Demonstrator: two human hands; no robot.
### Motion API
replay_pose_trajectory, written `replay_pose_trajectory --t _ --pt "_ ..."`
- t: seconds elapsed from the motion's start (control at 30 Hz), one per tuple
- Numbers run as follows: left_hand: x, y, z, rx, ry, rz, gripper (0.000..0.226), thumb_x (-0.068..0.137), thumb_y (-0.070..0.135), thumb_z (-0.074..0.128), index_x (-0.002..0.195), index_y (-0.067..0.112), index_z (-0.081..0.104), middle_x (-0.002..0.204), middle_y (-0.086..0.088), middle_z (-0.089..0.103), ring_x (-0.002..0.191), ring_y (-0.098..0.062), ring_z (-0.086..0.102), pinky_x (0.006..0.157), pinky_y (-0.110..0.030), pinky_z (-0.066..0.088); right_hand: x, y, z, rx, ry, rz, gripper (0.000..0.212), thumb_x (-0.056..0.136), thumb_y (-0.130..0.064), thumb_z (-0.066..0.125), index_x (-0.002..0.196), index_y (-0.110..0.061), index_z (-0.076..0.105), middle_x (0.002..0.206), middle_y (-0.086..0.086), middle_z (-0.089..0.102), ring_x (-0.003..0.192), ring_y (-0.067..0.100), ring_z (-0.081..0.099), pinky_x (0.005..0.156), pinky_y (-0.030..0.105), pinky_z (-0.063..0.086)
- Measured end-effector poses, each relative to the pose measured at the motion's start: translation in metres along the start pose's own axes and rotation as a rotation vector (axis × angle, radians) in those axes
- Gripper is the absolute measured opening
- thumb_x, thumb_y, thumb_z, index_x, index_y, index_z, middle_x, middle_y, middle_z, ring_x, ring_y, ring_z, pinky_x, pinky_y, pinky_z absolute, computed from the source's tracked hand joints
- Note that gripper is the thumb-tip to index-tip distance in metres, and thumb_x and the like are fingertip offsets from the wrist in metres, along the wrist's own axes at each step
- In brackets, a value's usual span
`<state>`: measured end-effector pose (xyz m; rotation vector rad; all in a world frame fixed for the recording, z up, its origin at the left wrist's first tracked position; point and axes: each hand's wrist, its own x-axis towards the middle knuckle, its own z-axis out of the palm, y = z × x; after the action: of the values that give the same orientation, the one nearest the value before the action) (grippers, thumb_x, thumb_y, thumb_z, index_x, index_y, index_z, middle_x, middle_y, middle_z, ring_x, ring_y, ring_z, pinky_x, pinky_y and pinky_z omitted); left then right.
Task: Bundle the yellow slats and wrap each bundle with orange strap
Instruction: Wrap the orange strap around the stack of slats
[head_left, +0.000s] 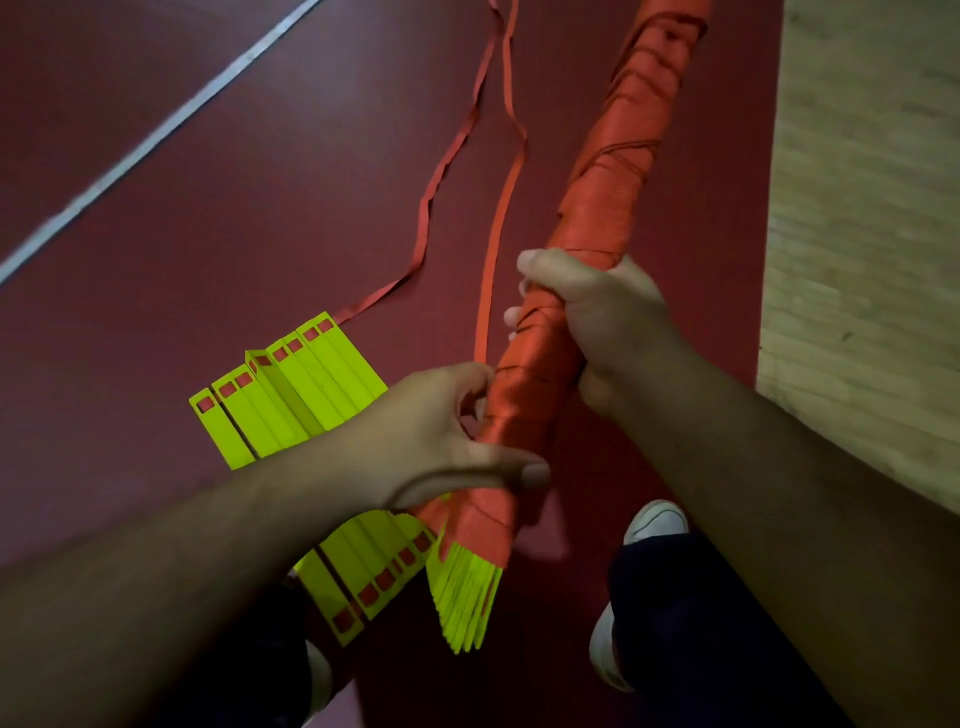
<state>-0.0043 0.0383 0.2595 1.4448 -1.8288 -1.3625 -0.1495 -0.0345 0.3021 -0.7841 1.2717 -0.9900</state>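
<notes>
We hold the wrapped slat bundle (540, 364) slanting up and away from us, with orange strap wound along its length and bare yellow slat ends (467, 597) fanning out at the near end. Our right hand (597, 322) grips it mid-length, fingers curled round it. Our left hand (447, 436) grips it lower down, thumb lying across the wrap. A loose length of strap (484, 312) trails away over the dark red floor mat (260, 208). The unwrapped yellow slats (291, 400) lie flat, side by side, on the mat under our left forearm. A white shoe (657, 522) shows below the bundle.
</notes>
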Motion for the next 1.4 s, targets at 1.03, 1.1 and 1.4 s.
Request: replay_pose_trajectory --t 1.03,1.1,1.4 --pt "-0.004 0.005 -0.016 -0.364 -0.154 0.134 0.056 0.069 0.061 0.079 0.105 0.019 0.066 0.076 0.014 0.057 0.071 -0.010 0.051 0.061 -0.028 0.042 -0.006 -0.018 -0.008 0.178 -0.045 0.062 0.013 0.085 -0.019 0.071 0.091 -0.013 0.061 0.071 0.009 0.063 0.058 0.024 0.061 0.062 0.040 0.055" --pt "-0.004 0.008 -0.019 -0.402 -0.182 0.132 0.057 0.069 0.062 0.079 0.106 0.022 0.065 0.078 0.013 0.056 0.073 -0.013 0.050 0.063 -0.029 0.040 -0.007 -0.021 -0.008 0.223 -0.068 0.089 0.013 0.087 -0.021 0.068 0.090 -0.012 0.061 0.070 0.008 0.063 0.056 0.022 0.062 0.061 0.039 0.056" --pt "-0.007 0.018 -0.021 -0.497 -0.331 0.125 0.072 0.073 0.063 0.073 0.095 -0.003 0.058 0.077 -0.016 0.055 0.073 -0.020 0.053 0.064 -0.032 0.043 -0.009 -0.023 -0.009 0.366 -0.246 0.044 0.036 0.092 -0.036 0.053 0.095 -0.001 0.060 0.074 0.007 0.066 0.066 0.021 0.066 0.066 0.033 0.059"
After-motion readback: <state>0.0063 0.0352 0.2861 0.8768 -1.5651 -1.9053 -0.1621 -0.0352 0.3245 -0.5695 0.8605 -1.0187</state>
